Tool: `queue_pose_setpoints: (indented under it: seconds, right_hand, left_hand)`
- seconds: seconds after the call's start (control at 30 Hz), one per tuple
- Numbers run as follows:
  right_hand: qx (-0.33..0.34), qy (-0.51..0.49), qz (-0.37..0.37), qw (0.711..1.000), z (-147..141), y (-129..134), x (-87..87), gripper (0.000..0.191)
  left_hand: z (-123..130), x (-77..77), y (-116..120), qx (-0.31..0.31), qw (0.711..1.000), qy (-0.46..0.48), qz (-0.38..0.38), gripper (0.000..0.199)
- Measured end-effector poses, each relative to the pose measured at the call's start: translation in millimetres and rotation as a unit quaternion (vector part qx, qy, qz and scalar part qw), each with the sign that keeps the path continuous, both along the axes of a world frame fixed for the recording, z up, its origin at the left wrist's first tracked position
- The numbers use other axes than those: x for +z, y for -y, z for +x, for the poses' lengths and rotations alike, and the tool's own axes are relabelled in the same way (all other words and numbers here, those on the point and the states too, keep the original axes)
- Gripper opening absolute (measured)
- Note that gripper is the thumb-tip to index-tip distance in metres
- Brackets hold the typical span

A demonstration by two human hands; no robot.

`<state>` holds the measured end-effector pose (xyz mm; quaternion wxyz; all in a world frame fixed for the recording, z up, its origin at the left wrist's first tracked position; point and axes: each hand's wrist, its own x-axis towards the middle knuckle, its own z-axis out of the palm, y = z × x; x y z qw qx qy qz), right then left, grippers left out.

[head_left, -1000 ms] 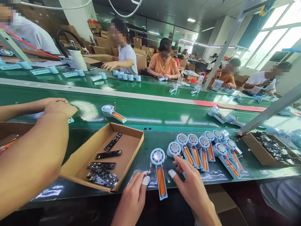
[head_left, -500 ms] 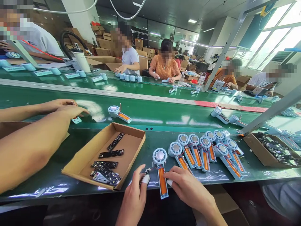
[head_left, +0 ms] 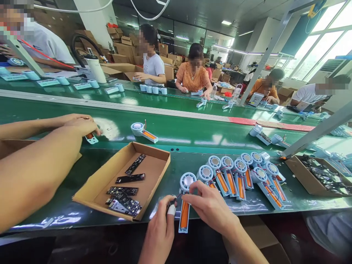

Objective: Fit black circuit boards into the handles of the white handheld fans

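Note:
In front of me a light blue handheld fan housing (head_left: 188, 179) lies on the bench edge, its round grille up. An orange battery (head_left: 184, 217) fills its open handle, which points toward me. My left hand (head_left: 162, 225) grips a narrow black circuit board (head_left: 171, 202) upright, left of the handle; a white wrap covers the thumb tip. Fingertips of my right hand (head_left: 213, 209) pinch a thin wire beside the board's upper end, just over the handle. The wire's far end is hidden by my fingers.
A shallow cardboard tray (head_left: 95, 183) with several boards stands left. Several similar fan housings (head_left: 227, 165) lie right, before a cardboard box (head_left: 305, 179) of boards. Another person's arms (head_left: 49, 157) reach in from the left. A fan housing (head_left: 137, 128) rests on the green conveyor belt (head_left: 176, 128).
My right hand has moved up and left, from the handle to the wire by the board. The handle's lower end has swung left. The fan housing on the belt has shifted right.

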<state>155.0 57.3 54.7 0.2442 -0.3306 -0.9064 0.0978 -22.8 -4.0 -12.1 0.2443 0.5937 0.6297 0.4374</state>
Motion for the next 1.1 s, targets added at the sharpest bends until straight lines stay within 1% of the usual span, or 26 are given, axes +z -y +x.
queue_pose_setpoints:
  seconds: [0.03, 0.07, 0.1, 0.17, 0.27, 0.3, 0.37, 0.47, 0.57, 0.63, 0.7, 0.8, 0.93, 1.03, 1.1]
  right_hand:
    - [-0.010, 0.002, 0.039, 0.999, -3, 0, -1.5, 0.033]
    - [-0.008, 0.001, 0.061, 0.998, -6, 0, -3.1, 0.032]
    - [0.003, -0.004, 0.064, 0.998, -8, 0, -4.9, 0.031]
    - [0.022, -0.027, 0.020, 0.999, -11, -2, -8.8, 0.028]
    - [0.007, -0.104, -0.072, 0.992, -13, -3, -14.4, 0.021]
    - [-0.001, -0.126, -0.087, 0.988, -13, -3, -15.8, 0.019]
    - [-0.004, -0.148, -0.091, 0.985, -13, -3, -17.8, 0.017]
    - [0.007, -0.138, -0.060, 0.989, -13, -1, -19.6, 0.019]
    - [0.015, -0.120, -0.039, 0.992, -13, 1, -21.3, 0.022]
    - [0.015, -0.108, -0.041, 0.993, -12, 2, -21.7, 0.023]
    - [0.012, -0.095, -0.052, 0.994, -11, 2, -20.9, 0.024]
    - [0.006, -0.088, -0.086, 0.992, -11, 3, -18.5, 0.023]
    - [-0.027, -0.139, -0.124, 0.982, -14, 1, -18.7, 0.022]
    - [-0.058, -0.160, -0.122, 0.978, -19, 1, -21.7, 0.023]
    - [-0.076, -0.154, -0.111, 0.979, -23, 2, -23.6, 0.023]
  left_hand:
    - [0, 3.9, 0, -0.014, 1.000, 0.002, 0.001, 0.027]
    - [1, 8.0, 0, -0.025, 1.000, 0.007, 0.001, 0.026]
    - [1, 11.9, 0, -0.033, 0.999, 0.016, -0.003, 0.026]
    - [1, 17.7, 1, -0.037, 0.998, 0.039, -0.025, 0.027]
    - [0, 20.3, 3, -0.029, 0.994, 0.074, -0.071, 0.030]
    - [0, 20.1, 2, -0.026, 0.993, 0.087, -0.079, 0.032]
    - [1, 19.5, 1, -0.025, 0.990, 0.110, -0.080, 0.036]
    - [2, 20.6, -4, -0.041, 0.985, 0.143, -0.085, 0.042]
    - [3, 22.4, -9, -0.058, 0.971, 0.192, -0.129, 0.043]
    - [2, 22.3, -10, -0.052, 0.960, 0.225, -0.158, 0.042]
    - [2, 21.7, -10, -0.040, 0.956, 0.235, -0.170, 0.041]
    - [1, 21.8, -10, -0.037, 0.964, 0.210, -0.160, 0.038]
    - [3, 21.1, -6, -0.011, 0.975, 0.184, -0.124, 0.033]
    - [4, 16.7, -2, 0.005, 0.974, 0.200, -0.110, 0.040]
    - [4, 12.8, 0, 0.001, 0.974, 0.203, -0.104, 0.040]
